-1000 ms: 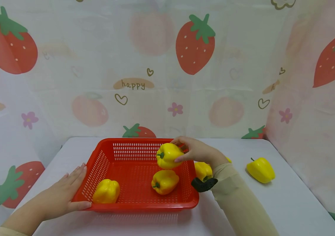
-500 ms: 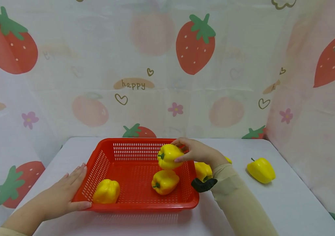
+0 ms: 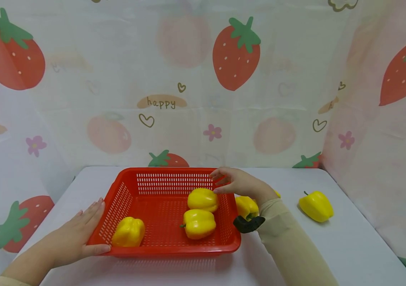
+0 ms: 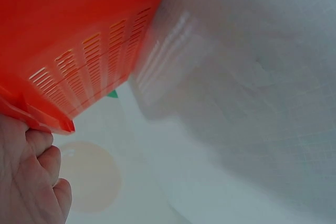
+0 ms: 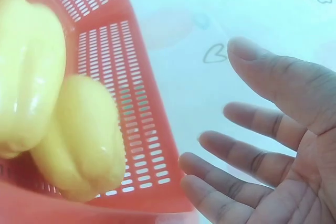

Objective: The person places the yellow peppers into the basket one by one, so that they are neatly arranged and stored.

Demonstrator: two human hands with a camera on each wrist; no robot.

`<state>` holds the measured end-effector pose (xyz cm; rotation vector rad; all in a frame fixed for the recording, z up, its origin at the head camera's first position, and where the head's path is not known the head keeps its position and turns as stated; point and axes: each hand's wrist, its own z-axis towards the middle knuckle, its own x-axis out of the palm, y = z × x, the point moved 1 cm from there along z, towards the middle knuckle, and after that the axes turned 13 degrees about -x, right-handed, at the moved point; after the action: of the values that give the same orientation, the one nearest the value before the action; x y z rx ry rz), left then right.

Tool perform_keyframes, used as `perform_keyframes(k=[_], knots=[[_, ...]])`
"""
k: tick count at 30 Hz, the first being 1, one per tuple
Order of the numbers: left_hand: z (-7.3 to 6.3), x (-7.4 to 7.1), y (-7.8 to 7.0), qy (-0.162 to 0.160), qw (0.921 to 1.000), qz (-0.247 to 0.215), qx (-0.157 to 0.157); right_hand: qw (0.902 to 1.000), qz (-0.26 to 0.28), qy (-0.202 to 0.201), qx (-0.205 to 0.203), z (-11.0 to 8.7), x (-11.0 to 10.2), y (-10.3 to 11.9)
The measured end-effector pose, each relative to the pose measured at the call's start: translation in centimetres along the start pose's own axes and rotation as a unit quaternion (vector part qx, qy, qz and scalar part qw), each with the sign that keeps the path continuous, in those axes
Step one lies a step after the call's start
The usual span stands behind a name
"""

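Observation:
A red plastic basket (image 3: 167,249) with slotted walls stands on the table. My left hand (image 3: 75,237) holds its near left corner, the thumb over the rim and the fingers at the side; in the left wrist view the fingers lie under the rim. Above the basket's right wall is my right hand (image 3: 236,184), fingers apart and relaxed, holding nothing. Just below its fingertips lies a yellow bell pepper (image 3: 203,200) inside the basket, against a second yellow bell pepper (image 3: 199,225). A third pepper (image 3: 128,232) sits in the near left corner.
Outside the basket, a yellow pepper (image 3: 246,207) stands beside its right wall, partly behind the right wrist and its black strap piece (image 3: 248,224). Another pepper (image 3: 316,206) lies farther right. A patterned cloth (image 3: 278,79) rises behind the table.
My right hand has let go of the yellow bell pepper, which dropped to the basket floor. The pepper in front of it has rolled slightly. My left hand has not moved.

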<state>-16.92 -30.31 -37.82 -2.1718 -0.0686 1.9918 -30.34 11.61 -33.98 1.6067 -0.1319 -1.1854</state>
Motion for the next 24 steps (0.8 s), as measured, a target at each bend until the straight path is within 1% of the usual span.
perform_keyframes(k=[4,9,12,16,19,24], knots=[[0.1,0.0,0.0,0.000,1.0000,0.002,-0.002,0.9999,0.010,-0.001,0.002,-0.1,-0.1,0.1],[0.1,0.1,0.1,0.000,1.0000,-0.001,-0.001,0.9999,-0.007,-0.006,0.009,-0.4,-0.5,0.4],[0.2,0.1,0.1,0.000,1.0000,-0.001,0.000,0.9998,-0.020,-0.009,-0.002,-0.6,-0.8,0.5],[0.2,0.1,0.1,0.000,1.0000,0.001,0.001,0.9998,-0.012,-0.008,-0.016,-0.9,-1.2,0.5],[0.2,0.1,0.1,0.000,1.0000,0.001,0.001,0.9999,0.000,-0.012,-0.009,-1.2,-1.5,0.5],[0.2,0.2,0.1,0.004,1.0000,-0.001,0.000,0.9998,0.001,-0.020,-0.007,-1.9,-2.1,0.3]])
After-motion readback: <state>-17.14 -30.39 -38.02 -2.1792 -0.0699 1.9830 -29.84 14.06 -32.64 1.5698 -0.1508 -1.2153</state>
